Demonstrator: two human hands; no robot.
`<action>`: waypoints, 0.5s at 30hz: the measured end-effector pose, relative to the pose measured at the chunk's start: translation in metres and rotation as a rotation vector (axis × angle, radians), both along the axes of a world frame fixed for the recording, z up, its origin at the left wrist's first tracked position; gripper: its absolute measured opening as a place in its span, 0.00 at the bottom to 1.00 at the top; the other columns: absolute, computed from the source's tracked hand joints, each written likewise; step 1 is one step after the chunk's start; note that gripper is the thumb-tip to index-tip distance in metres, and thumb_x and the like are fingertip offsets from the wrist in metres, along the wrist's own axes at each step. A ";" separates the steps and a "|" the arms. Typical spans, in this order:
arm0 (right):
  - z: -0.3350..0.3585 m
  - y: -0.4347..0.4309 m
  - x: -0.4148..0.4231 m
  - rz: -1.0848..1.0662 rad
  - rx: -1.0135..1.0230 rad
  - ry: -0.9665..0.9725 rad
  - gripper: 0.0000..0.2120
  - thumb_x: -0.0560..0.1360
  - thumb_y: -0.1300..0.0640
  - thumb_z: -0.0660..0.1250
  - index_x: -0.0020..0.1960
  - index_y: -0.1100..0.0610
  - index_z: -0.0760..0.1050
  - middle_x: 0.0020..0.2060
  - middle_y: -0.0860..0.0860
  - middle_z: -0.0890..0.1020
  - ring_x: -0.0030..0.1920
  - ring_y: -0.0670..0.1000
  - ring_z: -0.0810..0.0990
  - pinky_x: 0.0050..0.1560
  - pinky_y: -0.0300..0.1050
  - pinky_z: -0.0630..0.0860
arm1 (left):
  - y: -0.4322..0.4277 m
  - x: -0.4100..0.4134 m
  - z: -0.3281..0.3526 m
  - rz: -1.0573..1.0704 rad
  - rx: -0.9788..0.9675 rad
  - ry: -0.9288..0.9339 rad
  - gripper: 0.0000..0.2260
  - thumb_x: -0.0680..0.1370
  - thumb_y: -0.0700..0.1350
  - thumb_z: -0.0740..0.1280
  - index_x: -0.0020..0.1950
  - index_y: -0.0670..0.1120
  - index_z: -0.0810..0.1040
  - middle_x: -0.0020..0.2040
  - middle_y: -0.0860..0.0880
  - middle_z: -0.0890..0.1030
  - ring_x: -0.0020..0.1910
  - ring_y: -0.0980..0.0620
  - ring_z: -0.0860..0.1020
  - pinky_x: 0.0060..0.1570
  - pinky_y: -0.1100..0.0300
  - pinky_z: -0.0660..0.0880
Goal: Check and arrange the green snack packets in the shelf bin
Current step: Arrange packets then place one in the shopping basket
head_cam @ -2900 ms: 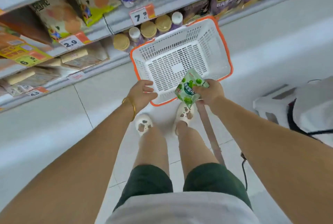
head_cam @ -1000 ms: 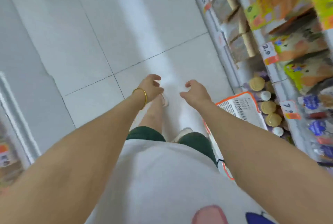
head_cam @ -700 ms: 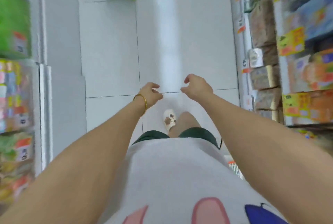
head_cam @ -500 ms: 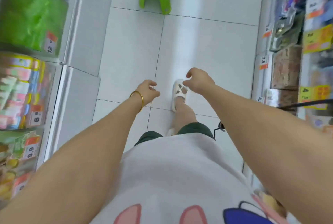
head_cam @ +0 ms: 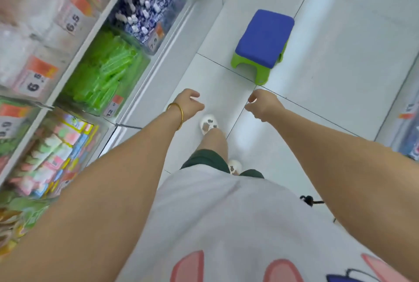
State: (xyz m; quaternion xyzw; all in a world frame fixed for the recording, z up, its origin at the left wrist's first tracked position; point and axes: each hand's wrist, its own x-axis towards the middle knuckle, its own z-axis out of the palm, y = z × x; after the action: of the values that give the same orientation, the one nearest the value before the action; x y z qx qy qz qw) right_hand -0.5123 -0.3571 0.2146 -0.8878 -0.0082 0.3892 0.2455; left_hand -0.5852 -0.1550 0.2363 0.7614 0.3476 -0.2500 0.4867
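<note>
Empty-handed: left hand [head_cam: 189, 106] and right hand [head_cam: 264, 105] hover with fingers loosely curled and slightly apart. Bright green plastic snack packets [head_cam: 102, 71] fill the clear plastic shelf bin [head_cam: 133, 82] at the shelf's front edge; likely light, crinkly and slippery, best pinched at their ends.

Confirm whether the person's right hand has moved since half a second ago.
Yes: the right hand has advanced along the aisle, closing on the blue-topped green plastic stool.

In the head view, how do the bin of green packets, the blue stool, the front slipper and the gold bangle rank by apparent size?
1. bin of green packets
2. blue stool
3. front slipper and gold bangle: similar extent, so not ranked.
</note>
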 end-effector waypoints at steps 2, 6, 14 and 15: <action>-0.005 0.013 0.048 0.022 -0.020 0.000 0.09 0.74 0.60 0.62 0.53 0.58 0.72 0.43 0.55 0.74 0.43 0.56 0.73 0.50 0.52 0.76 | 0.013 0.051 -0.007 0.015 0.003 -0.005 0.19 0.75 0.39 0.65 0.65 0.44 0.70 0.49 0.46 0.74 0.53 0.47 0.76 0.60 0.51 0.73; -0.019 0.048 0.156 0.073 -0.063 -0.026 0.03 0.73 0.61 0.60 0.46 0.57 0.70 0.40 0.55 0.73 0.40 0.56 0.72 0.42 0.47 0.72 | 0.040 0.159 -0.024 0.040 -0.035 -0.016 0.18 0.75 0.38 0.66 0.64 0.43 0.70 0.49 0.44 0.75 0.49 0.47 0.75 0.57 0.51 0.75; 0.014 0.151 0.343 0.062 0.037 -0.094 0.14 0.74 0.60 0.60 0.59 0.60 0.72 0.46 0.53 0.75 0.51 0.61 0.79 0.51 0.54 0.78 | 0.111 0.319 -0.007 0.089 -0.040 -0.026 0.17 0.75 0.38 0.66 0.64 0.43 0.71 0.49 0.44 0.76 0.49 0.47 0.75 0.57 0.50 0.75; 0.020 0.160 0.359 0.063 0.045 -0.109 0.14 0.74 0.61 0.60 0.58 0.62 0.73 0.44 0.54 0.74 0.52 0.62 0.79 0.50 0.53 0.78 | 0.119 0.331 -0.003 0.099 -0.043 -0.028 0.17 0.75 0.38 0.66 0.64 0.43 0.71 0.50 0.43 0.76 0.49 0.47 0.75 0.57 0.50 0.75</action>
State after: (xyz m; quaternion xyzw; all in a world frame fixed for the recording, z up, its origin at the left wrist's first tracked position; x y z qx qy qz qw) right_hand -0.1530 -0.1970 0.2342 -0.9012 -0.0584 0.3476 0.2522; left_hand -0.2543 -0.0361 0.2329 0.7362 0.3726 -0.2222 0.5194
